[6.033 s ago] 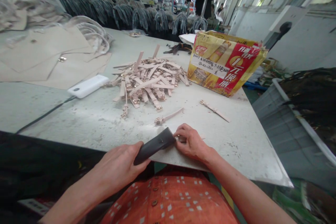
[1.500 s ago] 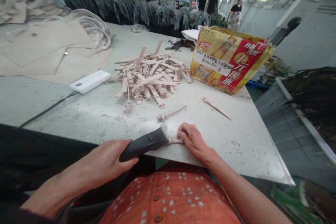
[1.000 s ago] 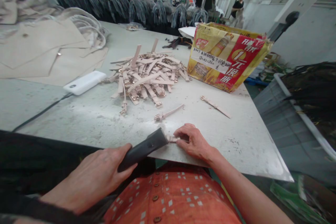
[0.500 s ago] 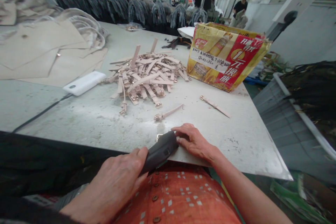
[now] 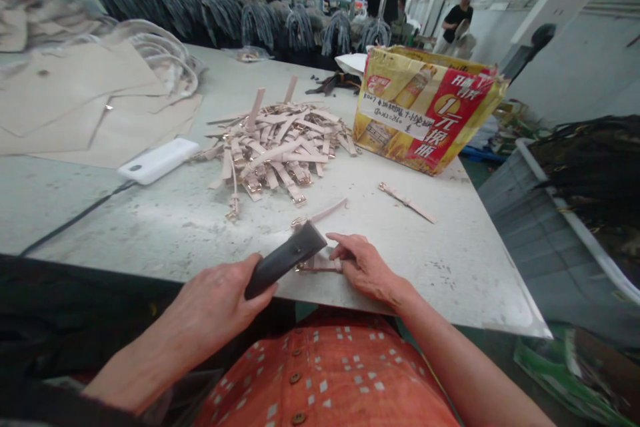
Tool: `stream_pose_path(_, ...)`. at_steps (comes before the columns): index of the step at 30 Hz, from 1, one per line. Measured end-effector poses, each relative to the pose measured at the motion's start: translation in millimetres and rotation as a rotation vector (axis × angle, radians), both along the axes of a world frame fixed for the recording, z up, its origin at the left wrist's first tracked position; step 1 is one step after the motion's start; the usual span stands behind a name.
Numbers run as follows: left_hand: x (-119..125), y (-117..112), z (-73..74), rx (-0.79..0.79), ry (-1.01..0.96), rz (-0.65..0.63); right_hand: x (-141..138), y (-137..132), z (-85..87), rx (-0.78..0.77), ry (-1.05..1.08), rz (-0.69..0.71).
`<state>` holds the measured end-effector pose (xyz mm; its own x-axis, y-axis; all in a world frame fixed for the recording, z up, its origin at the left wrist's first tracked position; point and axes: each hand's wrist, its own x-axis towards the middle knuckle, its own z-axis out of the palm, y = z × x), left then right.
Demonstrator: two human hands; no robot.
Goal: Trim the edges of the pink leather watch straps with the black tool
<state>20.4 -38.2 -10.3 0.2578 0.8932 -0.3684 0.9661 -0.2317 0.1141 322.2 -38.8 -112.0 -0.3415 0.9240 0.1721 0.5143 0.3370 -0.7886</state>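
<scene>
My left hand is closed around a dark grey hand-held tool, shaped like a hair clipper. Its wide flat end points up and to the right, above the table. Below that end lies a pale pink buckle strap, partly hidden by the tool. The fingers of my right hand are bent onto the strap's right end, close to the table's front edge. Just behind the tool rests another buckle strap. A third strap lies apart to the right.
A heap of buckle straps covers the table's middle. Behind it to the right stands a yellow and red carton. At left are a white power bank with a cable and beige panels. A grey bin stands beyond the right edge.
The tool has lifted and tilted upward, its end moving left and away from my right fingers. More of the strap under it now shows. My right hand has barely moved.
</scene>
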Motion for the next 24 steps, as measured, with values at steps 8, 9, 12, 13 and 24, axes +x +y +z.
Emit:
stream_pose_path(8, -10.3, -20.5, 10.3, -0.144, -0.017, 0.009, -2.3, -0.2, -1.6, 0.000, 0.003, -0.007)
stream_pose_path(9, -4.4, -23.8, 11.0, -0.151, 0.002, -0.007, -2.0, -0.4, -0.7, -0.003, 0.004, -0.004)
stream_pose_path(12, 15.5, -27.1, 11.3, -0.164, 0.043, -0.067, -0.2, -1.1, 2.6, -0.025, -0.004, 0.011)
stream_pose_path(13, 21.2, -26.0, 11.2, -0.165, 0.049, -0.085, 0.5, -1.5, 3.8, -0.034, -0.012, 0.008)
stream_pose_path(24, -24.4, 3.7, -3.0, -0.020, -0.182, 0.051, -3.4, -3.9, 4.0, -0.014, -0.046, -0.014)
